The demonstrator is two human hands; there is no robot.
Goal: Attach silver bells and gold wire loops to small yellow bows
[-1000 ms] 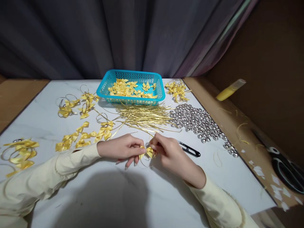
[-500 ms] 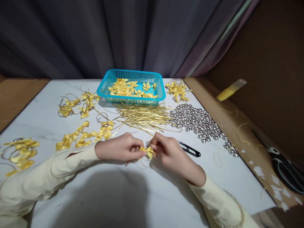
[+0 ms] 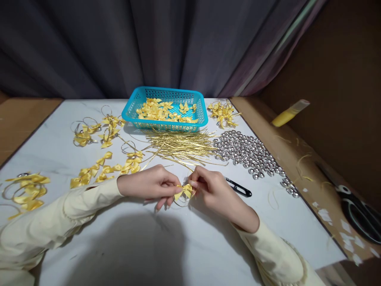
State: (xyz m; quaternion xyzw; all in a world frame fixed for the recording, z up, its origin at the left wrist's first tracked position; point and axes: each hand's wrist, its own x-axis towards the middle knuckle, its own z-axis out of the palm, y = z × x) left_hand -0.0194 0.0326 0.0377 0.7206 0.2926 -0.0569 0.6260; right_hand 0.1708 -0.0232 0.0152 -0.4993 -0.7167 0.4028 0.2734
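Observation:
A small yellow ribbon bow [image 3: 185,192] is held between my two hands, just above the white marbled board [image 3: 220,254]. My left hand [image 3: 154,184] pinches the bow's left side between thumb and forefinger, with its other fingers curled loosely below. On the right side, my right hand [image 3: 210,188] closes its fingertips on the bow's edge. A thin gold cord loop hangs under the bow. Beyond the hands lies a pile of gold cords [image 3: 184,146]. Black thread snips [image 3: 239,188] lie beside my right hand, partly hidden by it.
A blue basket [image 3: 165,126] of yellow bows stands at the back. Silver bells or beads [image 3: 247,151] spread to the right. Corded bows [image 3: 85,135] lie left and back right [image 3: 223,113]. Scissors [image 3: 357,210], paper scraps [image 3: 324,215] and a yellow-filled tube [image 3: 290,112] are at the right.
The bow has turned to show more of its front. My left thumb and forefinger have straightened along its left side, and the lower fingers have loosened. My right hand has barely moved.

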